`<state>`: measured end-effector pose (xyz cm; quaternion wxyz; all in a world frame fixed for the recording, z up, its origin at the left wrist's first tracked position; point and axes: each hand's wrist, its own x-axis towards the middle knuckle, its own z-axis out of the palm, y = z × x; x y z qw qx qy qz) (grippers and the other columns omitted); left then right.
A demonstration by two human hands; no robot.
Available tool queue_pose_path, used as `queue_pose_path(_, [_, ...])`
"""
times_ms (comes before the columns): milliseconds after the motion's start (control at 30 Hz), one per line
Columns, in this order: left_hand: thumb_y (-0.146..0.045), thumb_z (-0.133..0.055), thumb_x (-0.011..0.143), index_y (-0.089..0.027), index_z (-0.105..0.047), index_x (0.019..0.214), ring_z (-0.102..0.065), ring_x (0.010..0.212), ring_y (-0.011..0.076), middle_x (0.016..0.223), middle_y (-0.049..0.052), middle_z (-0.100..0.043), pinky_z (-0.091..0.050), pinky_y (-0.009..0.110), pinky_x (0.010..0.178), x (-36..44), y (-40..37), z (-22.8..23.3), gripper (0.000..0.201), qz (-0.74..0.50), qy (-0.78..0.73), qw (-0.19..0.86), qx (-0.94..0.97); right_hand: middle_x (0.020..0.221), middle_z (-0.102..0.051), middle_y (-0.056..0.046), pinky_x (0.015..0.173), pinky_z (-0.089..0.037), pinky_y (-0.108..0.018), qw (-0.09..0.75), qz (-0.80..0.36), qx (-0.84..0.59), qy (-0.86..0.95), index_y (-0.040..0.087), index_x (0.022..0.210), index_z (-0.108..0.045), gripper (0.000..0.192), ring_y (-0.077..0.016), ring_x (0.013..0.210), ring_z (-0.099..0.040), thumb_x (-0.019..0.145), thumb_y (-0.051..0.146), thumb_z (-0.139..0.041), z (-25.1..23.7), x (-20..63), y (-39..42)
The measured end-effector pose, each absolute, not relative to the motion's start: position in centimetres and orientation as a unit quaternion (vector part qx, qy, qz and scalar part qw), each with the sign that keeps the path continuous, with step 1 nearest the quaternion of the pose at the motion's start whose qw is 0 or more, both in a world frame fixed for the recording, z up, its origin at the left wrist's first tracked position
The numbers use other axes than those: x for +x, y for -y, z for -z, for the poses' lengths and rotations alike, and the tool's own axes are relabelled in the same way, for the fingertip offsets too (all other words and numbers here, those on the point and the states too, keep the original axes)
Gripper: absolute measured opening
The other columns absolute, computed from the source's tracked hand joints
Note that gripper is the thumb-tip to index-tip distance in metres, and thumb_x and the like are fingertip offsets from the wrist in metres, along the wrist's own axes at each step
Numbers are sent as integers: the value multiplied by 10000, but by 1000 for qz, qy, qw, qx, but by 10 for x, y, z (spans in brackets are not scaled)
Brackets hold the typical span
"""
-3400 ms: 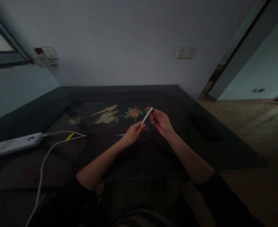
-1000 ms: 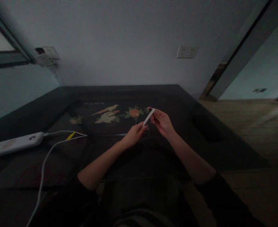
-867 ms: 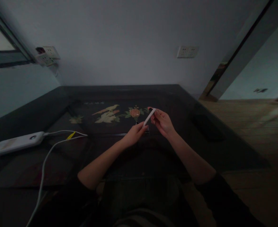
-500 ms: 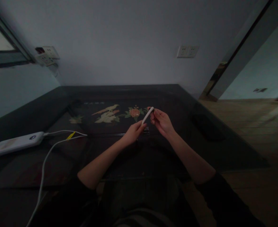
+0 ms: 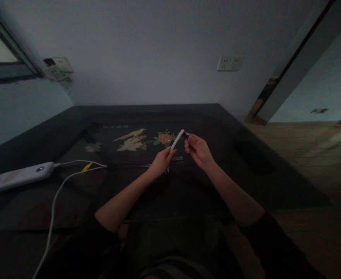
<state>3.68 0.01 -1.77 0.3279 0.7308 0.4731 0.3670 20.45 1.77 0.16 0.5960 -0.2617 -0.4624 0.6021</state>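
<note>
My left hand (image 5: 161, 162) is closed around the lower end of a slim white rod (image 5: 177, 139), which slants up and to the right. My right hand (image 5: 198, 150) pinches a small dark piece (image 5: 185, 135) in its fingertips, right by the rod's upper end. Whether the two touch is too dim to tell. On the dark table between the hands lies a small, shiny, see-through item (image 5: 178, 161); its kind does not show.
The dark glossy table (image 5: 216, 193) bears a bird-and-flower picture (image 5: 132, 140). At the left lies a white power bank (image 5: 22, 176) with a white cable (image 5: 54, 201). A flat black object (image 5: 253, 155) rests at the right. Behind stands a wall with sockets (image 5: 230, 63).
The white rod and my left hand have shifted slightly left. The dark piece in my right fingers now shows beside the tip, and the shiny item on the table is more visible.
</note>
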Motion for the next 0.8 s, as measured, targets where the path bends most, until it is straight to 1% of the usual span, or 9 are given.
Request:
queue_pose_path(200, [-358, -404, 923, -154, -547, 868, -419, 635, 109, 657, -35, -435, -329, 229, 611, 38, 3, 16, 255, -366, -490, 313, 726, 610, -531, 39, 480, -332, -232, 600, -607, -250, 458, 179, 908, -695, 385, -74, 521, -426, 658, 446, -815, 0, 205, -19])
queue_pose_path(333, [-363, -397, 927, -147, -556, 933, -423, 647, 113, 666, -31, -447, -337, 224, 607, 40, 7, 15, 268, -360, -470, 326, 737, 612, -517, 44, 474, -336, -228, 598, -604, -257, 461, 180, 897, -697, 397, -71, 523, -422, 646, 462, -817, -1, 205, -18])
queue_pose_path(533, [-397, -384, 930, -152, -554, 945, -417, 620, 115, 631, -36, -426, -343, 216, 575, 42, 11, 15, 298, -348, -442, 354, 747, 618, -496, 43, 459, -340, -224, 599, -591, -268, 470, 181, 884, -716, 408, -70, 524, -415, 632, 486, -816, -5, 205, -16])
queue_pose_path(667, [-417, -383, 924, -155, -552, 978, -410, 607, 112, 634, -41, -426, -340, 218, 574, 43, 13, 14, 316, -331, -421, 368, 760, 601, -485, 45, 467, -343, -229, 597, -587, -272, 474, 191, 922, -731, 429, -76, 521, -394, 640, 507, -799, -5, 205, -16])
queue_pose_path(800, [-440, -383, 922, -155, -536, 969, -400, 594, 105, 629, -48, -412, -329, 214, 557, 43, 13, 14, 327, -328, -405, 389, 760, 602, -475, 46, 474, -335, -229, 595, -592, -262, 477, 188, 955, -736, 438, -73, 524, -387, 653, 500, -796, -4, 205, -16])
